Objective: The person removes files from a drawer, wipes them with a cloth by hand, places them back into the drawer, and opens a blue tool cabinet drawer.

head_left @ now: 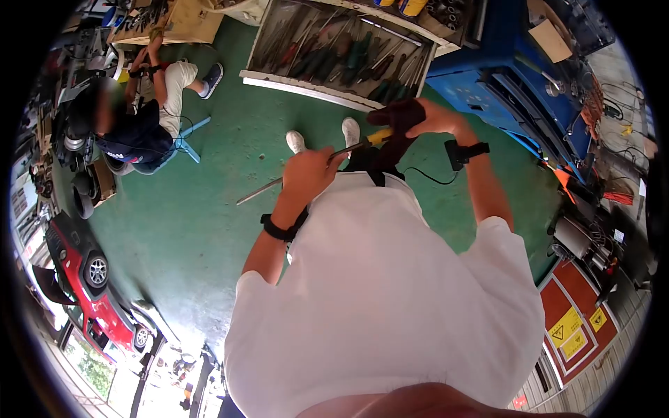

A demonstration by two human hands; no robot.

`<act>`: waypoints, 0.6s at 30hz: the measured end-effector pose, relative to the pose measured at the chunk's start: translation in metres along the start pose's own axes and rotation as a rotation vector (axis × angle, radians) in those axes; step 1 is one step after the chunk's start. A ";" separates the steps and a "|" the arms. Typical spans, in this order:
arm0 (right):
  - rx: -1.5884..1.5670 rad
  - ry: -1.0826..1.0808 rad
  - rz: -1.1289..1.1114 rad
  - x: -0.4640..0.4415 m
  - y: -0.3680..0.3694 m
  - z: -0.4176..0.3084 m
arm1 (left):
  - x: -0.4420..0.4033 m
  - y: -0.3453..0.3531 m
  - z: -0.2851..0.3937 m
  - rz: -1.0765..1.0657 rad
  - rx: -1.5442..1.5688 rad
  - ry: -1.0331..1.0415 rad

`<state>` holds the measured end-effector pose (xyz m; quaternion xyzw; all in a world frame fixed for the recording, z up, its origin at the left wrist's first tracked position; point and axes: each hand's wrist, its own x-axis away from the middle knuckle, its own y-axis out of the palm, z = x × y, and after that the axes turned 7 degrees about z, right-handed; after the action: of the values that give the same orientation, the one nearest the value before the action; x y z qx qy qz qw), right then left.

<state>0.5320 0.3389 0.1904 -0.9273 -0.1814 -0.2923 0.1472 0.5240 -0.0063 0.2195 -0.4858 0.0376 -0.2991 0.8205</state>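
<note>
A long screwdriver (261, 191) lies slantwise across the front of my body, its tip pointing down to the left. My left hand (308, 171) is closed around its metal shaft near the handle. The yellow and black handle (379, 136) reaches up to a dark maroon cloth (400, 120), which partly covers its end. My right hand (433, 118) grips this cloth, with the fingers partly hidden by it. Just beyond both hands, an open drawer (306, 90) holds many screwdrivers (359, 61) with dark, red and green handles.
A blue cabinet (460, 83) stands at the right of the drawer. At the left, another person (136, 132) sits on a low blue stool (188, 143) by a wooden bench (191, 24). A red car (104, 313) and a red panel (575, 320) with yellow warning labels are farther back.
</note>
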 end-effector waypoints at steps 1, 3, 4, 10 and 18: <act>-0.003 0.000 -0.003 0.008 -0.007 0.011 | -0.007 -0.002 0.014 -0.037 -0.025 -0.010; -0.425 0.076 0.040 0.022 -0.010 0.043 | -0.015 -0.001 0.033 -0.070 -0.048 -0.021; -0.637 0.113 0.061 0.027 -0.010 0.058 | -0.017 -0.001 0.037 -0.046 -0.031 0.011; -1.462 0.199 -0.158 0.044 0.005 0.128 | -0.027 -0.003 0.053 -0.002 -0.031 0.085; -1.475 -0.085 -0.311 0.044 0.028 0.075 | -0.039 -0.007 0.050 0.014 0.085 0.257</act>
<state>0.6145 0.3535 0.1529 -0.7596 -0.0728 -0.3195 -0.5618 0.5067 0.0501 0.2427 -0.4081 0.1330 -0.3543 0.8308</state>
